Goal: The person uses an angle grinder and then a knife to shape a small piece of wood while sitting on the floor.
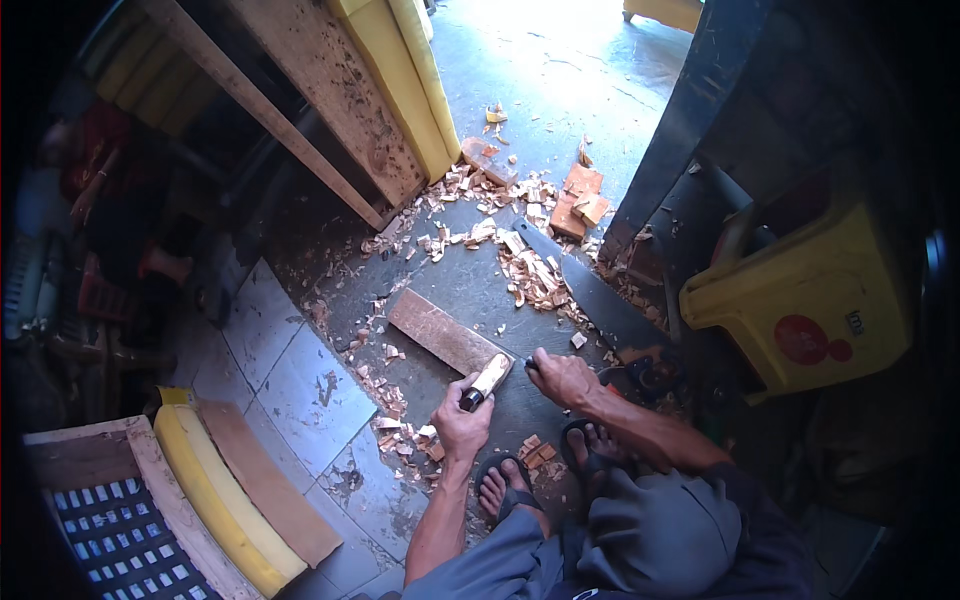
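One wood-rimmed crate [88, 448] stands leftmost. The left hand [463, 422] is clamped on one pale wooden piece [490, 374], over the right end of one flat board [438, 328] lying on the floor [462, 283]. The right hand [562, 380] is closed round one dark handle [531, 365]. One saw [607, 303] and one yellow stool [870, 300] follow. Pale tiles [285, 365] meet dark, chip-strewn ground; a bright opening [560, 70] lies beyond.

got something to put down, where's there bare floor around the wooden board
Mostly bare: the pale tiles between the scattered chips and brown strip, and a small patch of dark floor between the board and saw. Crowded: the chip heap beside the saw.
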{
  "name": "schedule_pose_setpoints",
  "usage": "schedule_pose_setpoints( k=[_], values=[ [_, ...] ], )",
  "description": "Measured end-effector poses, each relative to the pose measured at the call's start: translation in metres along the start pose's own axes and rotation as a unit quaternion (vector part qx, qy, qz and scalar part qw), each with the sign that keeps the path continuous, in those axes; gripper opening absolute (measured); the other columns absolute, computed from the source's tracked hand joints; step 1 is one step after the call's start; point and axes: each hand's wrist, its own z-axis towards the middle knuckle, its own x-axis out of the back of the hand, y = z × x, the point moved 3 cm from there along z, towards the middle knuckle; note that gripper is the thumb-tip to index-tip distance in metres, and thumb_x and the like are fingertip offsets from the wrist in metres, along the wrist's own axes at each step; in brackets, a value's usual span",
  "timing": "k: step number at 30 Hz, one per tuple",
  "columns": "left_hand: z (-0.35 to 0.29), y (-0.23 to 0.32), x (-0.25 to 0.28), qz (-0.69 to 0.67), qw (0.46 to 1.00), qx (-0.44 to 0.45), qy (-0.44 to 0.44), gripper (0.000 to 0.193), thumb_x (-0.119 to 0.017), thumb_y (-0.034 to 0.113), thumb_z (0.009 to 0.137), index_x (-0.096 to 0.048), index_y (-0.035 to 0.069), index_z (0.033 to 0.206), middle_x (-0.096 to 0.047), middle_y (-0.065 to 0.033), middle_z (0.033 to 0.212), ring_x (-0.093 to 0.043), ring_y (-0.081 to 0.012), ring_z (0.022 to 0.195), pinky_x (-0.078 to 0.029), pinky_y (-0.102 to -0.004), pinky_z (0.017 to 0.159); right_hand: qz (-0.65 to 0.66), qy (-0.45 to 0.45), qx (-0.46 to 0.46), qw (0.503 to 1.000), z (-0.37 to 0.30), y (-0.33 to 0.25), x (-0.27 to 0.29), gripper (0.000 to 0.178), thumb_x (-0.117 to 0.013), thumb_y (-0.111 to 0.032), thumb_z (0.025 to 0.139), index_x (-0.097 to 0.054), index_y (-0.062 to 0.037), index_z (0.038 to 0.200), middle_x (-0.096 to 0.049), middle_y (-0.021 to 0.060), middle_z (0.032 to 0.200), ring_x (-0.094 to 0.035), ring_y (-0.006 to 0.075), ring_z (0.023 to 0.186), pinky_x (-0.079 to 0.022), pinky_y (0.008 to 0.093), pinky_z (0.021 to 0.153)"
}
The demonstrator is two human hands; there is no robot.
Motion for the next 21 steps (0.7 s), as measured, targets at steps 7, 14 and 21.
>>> schedule_pose_setpoints(
  k=[7,14,21],
  values=[
    [-0.001,-0.004,0.001,0.002,0.999,0.027,-0.039,0.04,-0.083,0.004,0.079,-0.073,0.002,0.118,-0.078,-0.0099,0.098,-0.072,-0.0116,0.088,-0.058,-0.0284,0.078,-0.005,0.004,0.016,1.0,-0.004,0.002,-0.002,0.028,-0.062,-0.029,0.099,-0.05,-0.0041,0.1,-0.069,0.0229,0.086,-0.069,0.0445,0.076,-0.054,0.0543,0.064],
    [0.003,-0.007,0.002,-0.006,1.0,0.0,-0.03,0.039,-0.083,0.007,0.078,-0.073,0.004,0.115,-0.078,-0.0133,0.093,-0.075,-0.0162,0.084,-0.059,-0.0322,0.074,0.011,0.015,0.075,0.997,-0.004,-0.008,-0.001,0.027,-0.063,-0.028,0.098,-0.05,-0.0043,0.101,-0.069,0.0219,0.086,-0.069,0.0432,0.075,-0.056,0.0519,0.063],
    [0.007,-0.008,0.003,-0.01,0.999,-0.014,-0.035,0.039,-0.083,0.006,0.078,-0.073,0.004,0.116,-0.078,-0.0147,0.095,-0.076,-0.0184,0.086,-0.059,-0.0328,0.076,0.001,0.008,0.065,0.998,-0.003,-0.01,-0.001,0.028,-0.064,-0.028,0.098,-0.05,-0.0047,0.101,-0.069,0.0212,0.086,-0.069,0.0436,0.073,-0.055,0.0528,0.061]
  ],
)
